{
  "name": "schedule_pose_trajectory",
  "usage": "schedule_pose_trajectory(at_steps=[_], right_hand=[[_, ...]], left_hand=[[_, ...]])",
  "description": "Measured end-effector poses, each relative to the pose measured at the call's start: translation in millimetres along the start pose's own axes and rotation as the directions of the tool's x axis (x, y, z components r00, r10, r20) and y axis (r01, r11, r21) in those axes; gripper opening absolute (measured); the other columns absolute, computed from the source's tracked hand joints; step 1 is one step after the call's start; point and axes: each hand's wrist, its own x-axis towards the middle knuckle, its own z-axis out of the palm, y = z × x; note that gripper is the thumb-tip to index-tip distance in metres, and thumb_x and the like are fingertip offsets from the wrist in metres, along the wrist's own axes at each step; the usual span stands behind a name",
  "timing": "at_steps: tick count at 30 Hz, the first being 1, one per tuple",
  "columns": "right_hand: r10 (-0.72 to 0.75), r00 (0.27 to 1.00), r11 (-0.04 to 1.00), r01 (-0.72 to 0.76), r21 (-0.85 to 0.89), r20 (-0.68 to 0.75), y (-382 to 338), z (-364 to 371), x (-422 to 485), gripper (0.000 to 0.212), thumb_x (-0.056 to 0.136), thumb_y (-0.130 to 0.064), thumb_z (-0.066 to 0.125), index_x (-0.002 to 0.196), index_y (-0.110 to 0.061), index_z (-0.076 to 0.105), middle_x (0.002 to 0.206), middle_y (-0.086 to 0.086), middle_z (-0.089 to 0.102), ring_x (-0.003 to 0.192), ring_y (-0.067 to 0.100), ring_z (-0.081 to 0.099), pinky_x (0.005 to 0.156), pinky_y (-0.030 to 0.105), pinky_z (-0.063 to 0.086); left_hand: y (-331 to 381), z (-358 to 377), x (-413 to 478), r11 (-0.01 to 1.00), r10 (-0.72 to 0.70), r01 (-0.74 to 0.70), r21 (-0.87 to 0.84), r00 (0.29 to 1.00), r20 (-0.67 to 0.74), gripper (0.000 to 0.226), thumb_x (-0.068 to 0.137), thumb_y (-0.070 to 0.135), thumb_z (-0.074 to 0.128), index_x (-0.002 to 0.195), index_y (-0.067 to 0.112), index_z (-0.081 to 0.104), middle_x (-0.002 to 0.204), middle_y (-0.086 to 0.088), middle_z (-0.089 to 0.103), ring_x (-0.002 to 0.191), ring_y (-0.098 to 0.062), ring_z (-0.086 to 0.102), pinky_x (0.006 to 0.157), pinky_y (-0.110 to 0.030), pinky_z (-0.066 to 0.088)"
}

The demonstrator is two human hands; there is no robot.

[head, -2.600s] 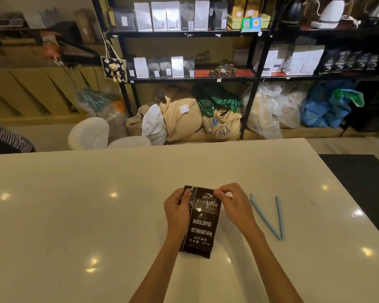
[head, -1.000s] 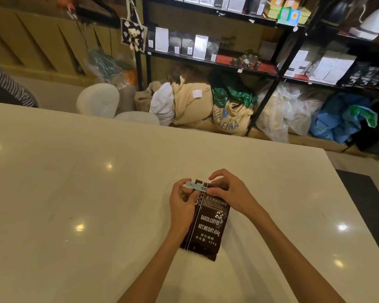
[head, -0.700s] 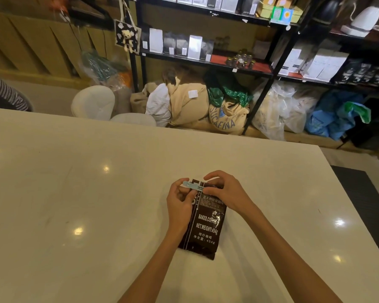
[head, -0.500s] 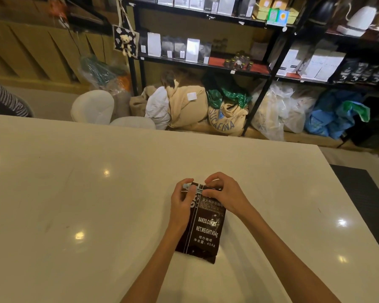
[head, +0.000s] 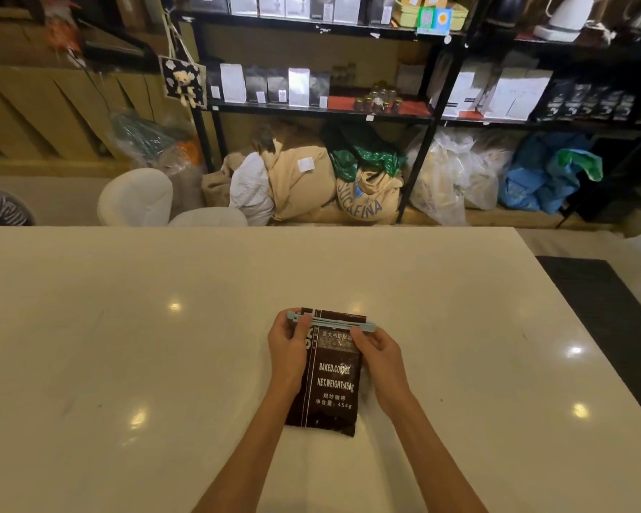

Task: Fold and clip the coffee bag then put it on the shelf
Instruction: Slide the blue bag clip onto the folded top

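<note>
A dark brown coffee bag [head: 332, 386] with white lettering lies flat on the white table [head: 126, 346] in front of me. A light blue clip [head: 334, 323] runs across its folded top edge. My left hand [head: 288, 346] pinches the clip's left end and the bag's left side. My right hand [head: 376, 349] grips the bag's upper right part, with fingers touching the clip near its right end. The black shelf [head: 319, 109] with several coffee bags stands beyond the table.
Sacks and plastic bags [head: 367, 194] are piled on the floor under the shelves. White chairs [head: 136, 198] stand at the table's far side. A person's striped sleeve [head: 1, 209] shows at the far left. A dark mat [head: 607, 320] lies right of the table.
The blue clip was lying on the table to the right; it now sits across the bag's folded top. My hands have spread apart to the clip's two ends, uncovering it.
</note>
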Motion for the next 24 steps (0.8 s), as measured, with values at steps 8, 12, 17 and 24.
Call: schedule_pose_trajectory(at_steps=[8, 12, 17, 24], right_hand=[[0.082, 0.996, 0.986, -0.086, 0.145, 0.033, -7.9, 10.9, 2.5, 0.033, 0.084, -0.027, 0.075, 0.111, -0.015, 0.062, 0.1, 0.01, 0.078, 0.086, 0.023, 0.077, 0.066, 0.029, 0.061], [0.041, 0.993, 0.996, -0.049, 0.079, 0.107, -14.9, -0.7, 4.2, 0.042, 0.071, -0.03, 0.081, 0.105, -0.009, 0.07, 0.096, 0.013, 0.079, 0.09, 0.032, 0.076, 0.078, 0.039, 0.061], [0.019, 0.997, 0.999, -0.021, 0.028, 0.069, -18.8, -10.7, 9.7, 0.029, 0.078, -0.029, 0.081, 0.099, -0.012, 0.071, 0.091, 0.013, 0.079, 0.084, 0.032, 0.077, 0.076, 0.041, 0.061], [0.036, 0.996, 0.999, -0.035, -0.013, 0.084, -22.8, -20.8, 16.6, 0.042, 0.075, -0.036, 0.08, 0.107, -0.011, 0.071, 0.094, 0.013, 0.079, 0.087, 0.031, 0.077, 0.083, 0.045, 0.06]], left_hand=[[9.6, 3.9, -5.7, 1.0, 0.02, -0.02, -0.001, 1.0, 0.022, 0.011, 0.097, 0.014, 0.059, 0.099, 0.004, 0.057, 0.091, -0.011, 0.069, 0.076, -0.017, 0.073, 0.061, -0.027, 0.061], [12.5, 12.1, -12.4, 1.0, 0.028, -0.028, 0.001, 0.992, 0.126, 0.004, 0.095, 0.011, 0.06, 0.096, 0.008, 0.058, 0.09, -0.011, 0.07, 0.075, -0.02, 0.072, 0.063, -0.032, 0.06], [13.2, 13.4, -9.8, 0.998, -0.045, 0.055, -0.035, 0.97, 0.238, 0.016, 0.096, 0.018, 0.059, 0.1, 0.004, 0.062, 0.096, -0.014, 0.072, 0.085, -0.024, 0.072, 0.074, -0.036, 0.061], [21.4, 10.4, -3.3, 0.986, -0.097, 0.128, -0.109, 0.961, 0.258, 0.021, 0.1, 0.016, 0.052, 0.101, -0.002, 0.064, 0.102, -0.017, 0.073, 0.089, -0.027, 0.072, 0.076, -0.037, 0.061]])
